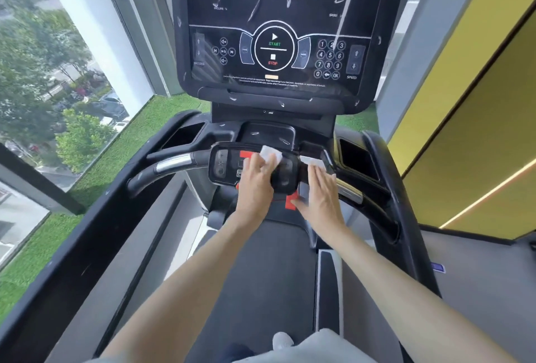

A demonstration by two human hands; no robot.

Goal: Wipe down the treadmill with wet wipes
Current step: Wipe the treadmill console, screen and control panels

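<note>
Nearest: treadmill belt [261, 275] underfoot, long axis straight away from the camera toward the console. Past that, both arms out to the front crossbar. Left hand [255, 180] pressing left wet wipe [271, 154] onto the black control pod [223, 165], fingers close together and bent over the pod's curve, no pinch visible. Bunched wipe corner poking out beyond the fingertips, pointing away. Right hand [322, 185] just beside it, fingers straight and slightly apart, flat on right wet wipe [311, 162] at the pod's right end. That wipe unfolded, long axis roughly left-right along the bar. Handling guess: light, limp, damp and slick on the glossy plastic, likely to bunch or slide out if dragged by an edge. Best pinned under flat fingers mid-sheet, pulled along the bar. Chrome grip [174, 163] out to the left, well apart from both hands. Further back, console screen [275, 29] tilted toward the camera, streaked with smears, probably needing a pass. Window [58, 72] far left, yellow wall [478, 101] right.
</note>
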